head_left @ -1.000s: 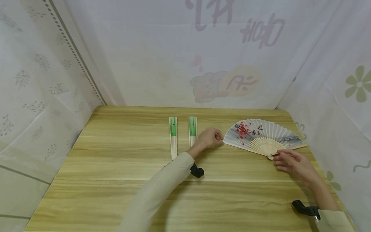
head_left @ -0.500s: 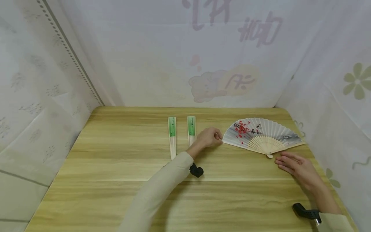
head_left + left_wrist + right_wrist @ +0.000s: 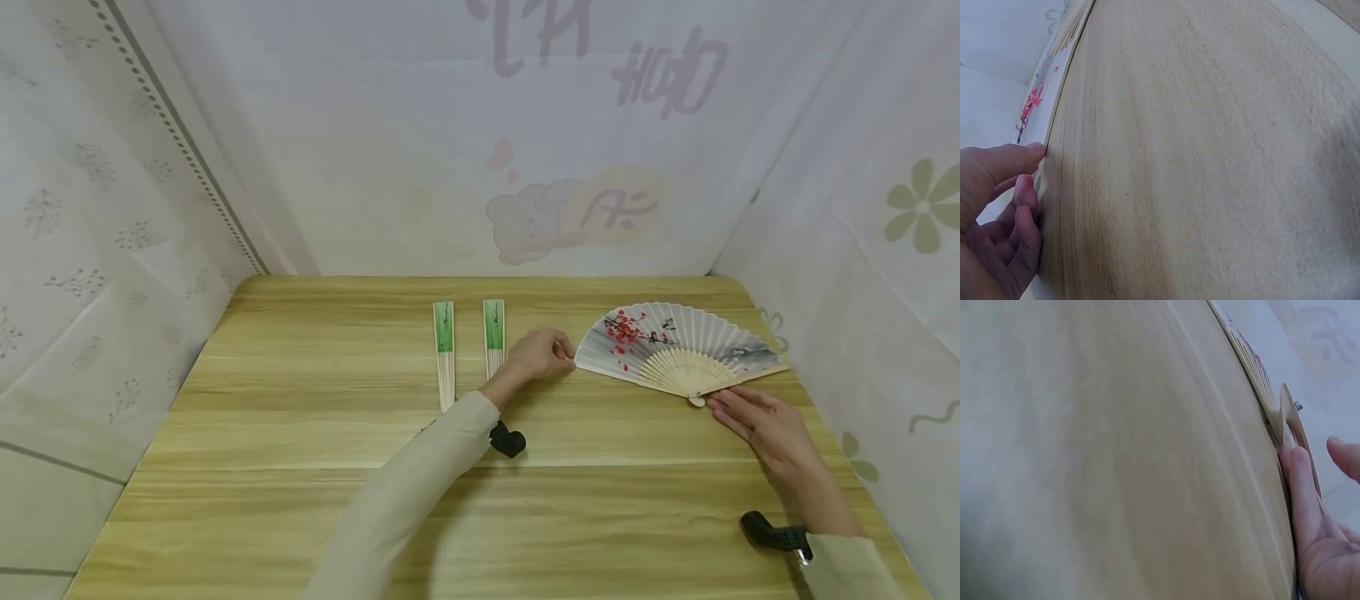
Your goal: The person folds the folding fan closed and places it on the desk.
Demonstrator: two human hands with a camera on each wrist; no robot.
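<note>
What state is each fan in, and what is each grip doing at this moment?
Flowered fan: spread open, printed side up.
Left green fan: folded shut, lying on the table.
Right green fan: folded shut, lower end hidden behind the left arm.
Left grip: pinching the flowered fan's left corner.
Right grip: fingers extended to the flowered fan's lower edge near its pivot, thumb apart.

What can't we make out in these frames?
- Head: right green fan, lower end hidden by left hand and sleeve.
- Head: left green fan, dark markings too small.
- Left wrist: open fan, pivot end cut off by top edge.
- Right wrist: right hand, cut off by right edge.
</note>
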